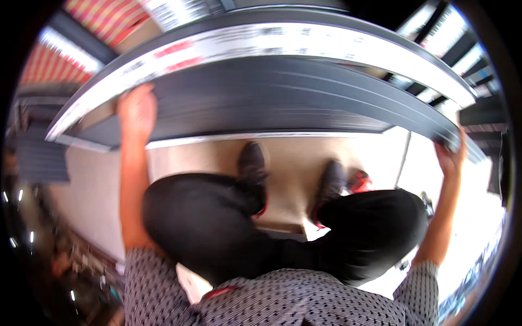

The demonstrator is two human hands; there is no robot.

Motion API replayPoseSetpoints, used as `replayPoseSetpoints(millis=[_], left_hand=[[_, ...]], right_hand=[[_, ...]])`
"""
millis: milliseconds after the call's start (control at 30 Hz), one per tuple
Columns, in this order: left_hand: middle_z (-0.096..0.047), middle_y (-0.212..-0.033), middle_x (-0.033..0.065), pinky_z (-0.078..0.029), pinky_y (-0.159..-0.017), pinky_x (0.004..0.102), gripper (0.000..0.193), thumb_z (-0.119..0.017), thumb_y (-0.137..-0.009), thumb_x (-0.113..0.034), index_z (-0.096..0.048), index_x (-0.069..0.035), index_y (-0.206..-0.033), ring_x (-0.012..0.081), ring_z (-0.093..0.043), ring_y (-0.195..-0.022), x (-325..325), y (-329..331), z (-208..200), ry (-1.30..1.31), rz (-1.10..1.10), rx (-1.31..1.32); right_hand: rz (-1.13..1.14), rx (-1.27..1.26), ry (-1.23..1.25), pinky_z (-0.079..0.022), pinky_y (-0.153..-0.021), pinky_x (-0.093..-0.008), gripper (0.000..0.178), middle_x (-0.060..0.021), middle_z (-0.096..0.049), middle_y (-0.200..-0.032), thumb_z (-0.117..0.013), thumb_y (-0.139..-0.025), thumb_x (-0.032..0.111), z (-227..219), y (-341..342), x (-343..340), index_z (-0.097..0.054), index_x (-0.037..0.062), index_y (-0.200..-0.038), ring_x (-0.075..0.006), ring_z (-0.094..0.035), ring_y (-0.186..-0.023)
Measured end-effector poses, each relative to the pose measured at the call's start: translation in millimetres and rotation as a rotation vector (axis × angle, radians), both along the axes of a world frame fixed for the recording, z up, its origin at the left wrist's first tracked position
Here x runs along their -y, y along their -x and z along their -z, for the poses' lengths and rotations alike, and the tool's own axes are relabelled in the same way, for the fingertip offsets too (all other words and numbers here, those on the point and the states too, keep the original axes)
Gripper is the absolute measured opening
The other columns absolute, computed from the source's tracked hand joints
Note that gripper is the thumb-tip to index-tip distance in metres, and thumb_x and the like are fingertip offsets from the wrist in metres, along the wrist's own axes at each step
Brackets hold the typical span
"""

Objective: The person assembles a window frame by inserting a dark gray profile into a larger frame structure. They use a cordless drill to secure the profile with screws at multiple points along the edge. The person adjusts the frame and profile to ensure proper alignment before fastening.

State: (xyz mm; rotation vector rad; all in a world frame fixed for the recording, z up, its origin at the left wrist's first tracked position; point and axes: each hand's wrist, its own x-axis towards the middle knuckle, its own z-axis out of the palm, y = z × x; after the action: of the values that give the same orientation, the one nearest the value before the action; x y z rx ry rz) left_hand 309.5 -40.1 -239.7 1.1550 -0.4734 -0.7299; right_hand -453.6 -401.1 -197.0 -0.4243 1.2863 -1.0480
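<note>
The dark grey panel [304,89] lies crosswise in front of the squatting person, just below a white label strip [283,38] and above the floor [283,187]. The right hand [450,158] appears clamped on the panel's right end, fingers at the corner. The left hand [138,111] is placed near the opposite end, at the strip's lower edge; its fingertips are blurred and partly hidden, so whether it grips cannot be told. The wide spacing presumably supports the long span at both ends and limits tilt. Knees are parted and both shoes [253,162] set apart, probably for low, stable reach.
</note>
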Motion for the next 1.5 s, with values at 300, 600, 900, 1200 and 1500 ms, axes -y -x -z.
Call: replayPoseSetpoints(millis=[300, 600, 900, 1200, 1500], left_hand=[[-0.07, -0.122, 0.0088, -0.044, -0.106, 0.0297, 0.033, -0.058, -0.088, 0.011, -0.067, 0.003, -0.119, 0.0184, -0.063, -0.118, 0, -5, 7, -0.133, -0.058, 0.154], [-0.071, -0.113, 0.0056, -0.045, -0.101, 0.0278, 0.02, -0.064, -0.09, 0.006, -0.068, -0.001, -0.108, 0.0151, -0.064, -0.111, 9, 45, -5, -0.049, -0.077, 0.037], [-0.068, -0.118, 0.009, -0.043, -0.105, 0.031, 0.025, -0.062, -0.088, 0.008, -0.064, 0.005, -0.113, 0.017, -0.06, -0.115, -4, 64, -17, -0.159, -0.101, 0.049], [-0.066, -0.098, 0.0043, -0.047, -0.08, 0.0275, 0.015, -0.063, -0.089, -0.002, -0.066, 0.002, -0.103, 0.0116, -0.059, -0.087, -2, 50, -9, -0.194, -0.242, 0.093], [-0.063, -0.093, 0.0029, -0.048, -0.076, 0.0297, 0.013, -0.06, -0.088, -0.005, -0.064, 0.001, -0.099, 0.0119, -0.056, -0.083, -18, 44, -12, -0.181, -0.351, 0.084]], right_hand=[[0.337, -0.207, -0.108, -0.058, -0.097, -0.0523, 0.063, -0.0182, -0.059, -0.119, -0.093, -0.076, 0.038, -4, -78, -3, -0.065, 0.0005, -0.119, -0.0306, -0.059, -0.115], [-0.088, 0.086, -0.094, -0.056, -0.102, -0.0427, 0.043, -0.011, -0.074, -0.113, -0.076, -0.094, 0.04, 56, 7, 34, -0.07, 0.0071, -0.121, -0.0266, -0.069, -0.106], [0.024, -0.095, -0.055, -0.056, -0.104, -0.0434, 0.054, -0.0185, -0.068, -0.127, -0.078, -0.094, 0.04, 63, 0, 32, -0.066, -0.0006, -0.128, -0.0305, -0.065, -0.118], [-0.281, -0.262, 0.318, -0.054, -0.107, -0.04, 0.048, -0.0198, -0.059, -0.139, -0.07, -0.102, 0.027, 118, 68, 57, -0.058, 0.0018, -0.14, -0.0296, -0.058, -0.127], [0.21, 0.047, 0.029, -0.042, -0.118, -0.0455, 0.058, -0.0212, -0.053, -0.146, -0.07, -0.1, 0.028, 95, 0, 48, -0.051, -0.0071, -0.142, -0.0336, -0.053, -0.133]])
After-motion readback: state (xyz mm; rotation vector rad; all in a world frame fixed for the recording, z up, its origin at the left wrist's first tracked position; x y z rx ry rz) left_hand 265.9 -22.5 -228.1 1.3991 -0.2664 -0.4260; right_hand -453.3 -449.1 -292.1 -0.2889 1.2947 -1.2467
